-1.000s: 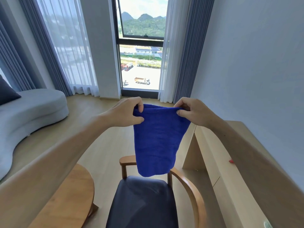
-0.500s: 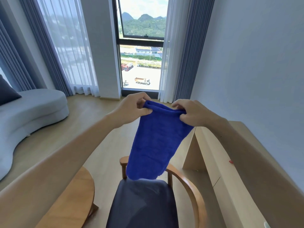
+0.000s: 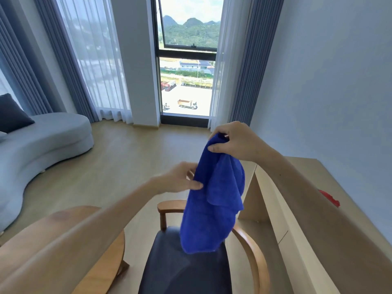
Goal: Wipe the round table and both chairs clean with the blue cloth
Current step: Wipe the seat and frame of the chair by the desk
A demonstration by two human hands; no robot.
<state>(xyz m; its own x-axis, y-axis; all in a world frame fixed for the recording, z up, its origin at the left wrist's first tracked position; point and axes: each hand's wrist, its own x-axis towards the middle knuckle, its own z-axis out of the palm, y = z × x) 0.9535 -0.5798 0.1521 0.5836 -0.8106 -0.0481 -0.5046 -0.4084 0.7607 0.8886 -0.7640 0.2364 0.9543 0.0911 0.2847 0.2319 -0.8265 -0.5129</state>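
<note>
The blue cloth point(image 3: 214, 200) hangs bunched in the air above a wooden chair point(image 3: 252, 247) with a dark seat. My right hand point(image 3: 235, 141) pinches its top corner and holds it up. My left hand point(image 3: 180, 179), blurred, is lower down at the cloth's left edge, thumb and fingers touching it about midway. The round wooden table point(image 3: 110, 270) shows only in part at the lower left, mostly hidden behind my left forearm. Only one chair is in view.
A long pale wooden desk point(image 3: 297, 209) runs along the right wall, with a small red item point(image 3: 329, 198) on it. A grey curved sofa point(image 3: 42, 141) with a dark cushion stands at the left. Wooden floor and a curtained window lie ahead.
My left hand has let go of the cloth's top edge and dropped down to its left side. My right hand has risen slightly, and the cloth now hangs bunched instead of spread.
</note>
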